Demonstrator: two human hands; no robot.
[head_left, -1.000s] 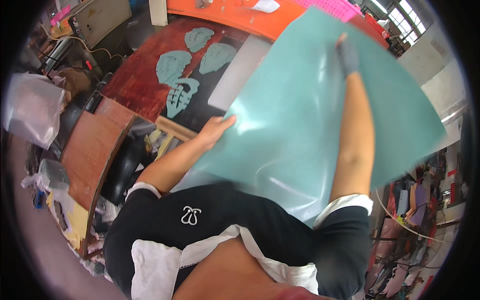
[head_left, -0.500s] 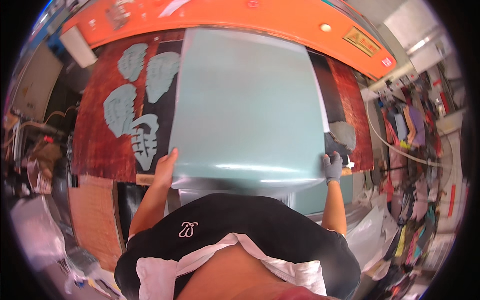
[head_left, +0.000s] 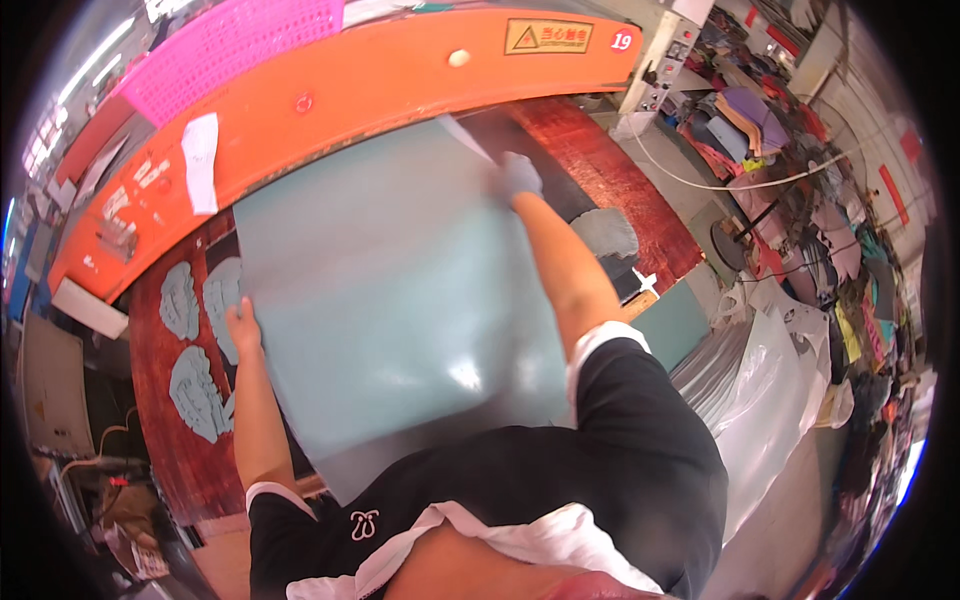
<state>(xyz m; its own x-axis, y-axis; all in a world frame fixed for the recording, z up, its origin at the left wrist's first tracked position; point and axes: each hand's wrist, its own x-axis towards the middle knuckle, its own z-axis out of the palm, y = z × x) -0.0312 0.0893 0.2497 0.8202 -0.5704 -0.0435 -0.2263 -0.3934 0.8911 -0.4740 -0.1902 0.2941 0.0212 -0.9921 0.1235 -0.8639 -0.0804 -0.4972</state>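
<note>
A large, glossy grey-green sheet [head_left: 400, 290] lies over the dark middle strip of a red-brown board [head_left: 640, 185], its near end reaching my body. My left hand [head_left: 242, 325] is closed at the sheet's left edge, thumb uppermost. Stretched far forward, my right hand [head_left: 520, 178] wears a grey glove and is at the sheet's right edge, near the far corner. Motion smears its fingers, so their hold cannot be made out. Left of the sheet lie several grey-green toothed cut pieces [head_left: 198, 395], one partly beneath its edge.
An orange machine beam [head_left: 380, 80] spans the far side, with a pink basket [head_left: 235, 50] on top. A rounded grey piece [head_left: 606, 232] lies on the board's right. Clear plastic sheeting [head_left: 750, 400] and heaps of coloured scraps [head_left: 750, 120] are to the right.
My right hand has moved forward along the sheet's right edge from the near corner. My left hand has also shifted forward along the left edge. The view has turned, and the sheet appears slanted.
</note>
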